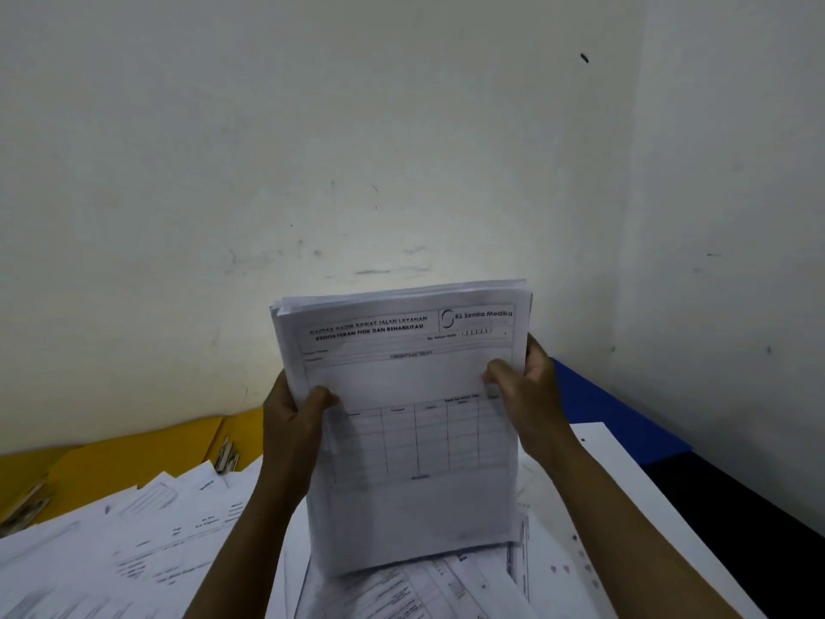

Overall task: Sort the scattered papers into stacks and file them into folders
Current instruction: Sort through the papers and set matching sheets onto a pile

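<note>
I hold a thick stack of printed forms [415, 440] upright in front of me, its bottom edge down among the loose papers. My left hand [290, 422] grips the stack's left edge, thumb on the front sheet. My right hand [527, 390] grips the right edge, thumb pressed on the top page. Scattered white papers [147, 542] cover the surface below and to the left. Yellow folders [134, 457] with metal clips lie at the back left. A blue folder [616, 413] lies at the right behind my right hand.
A pale wall rises close behind the work surface. A punched white sheet [625, 511] lies at the right, with a dark area [759, 529] beyond its edge. Metal folder fasteners [225, 457] stick up from the yellow folders.
</note>
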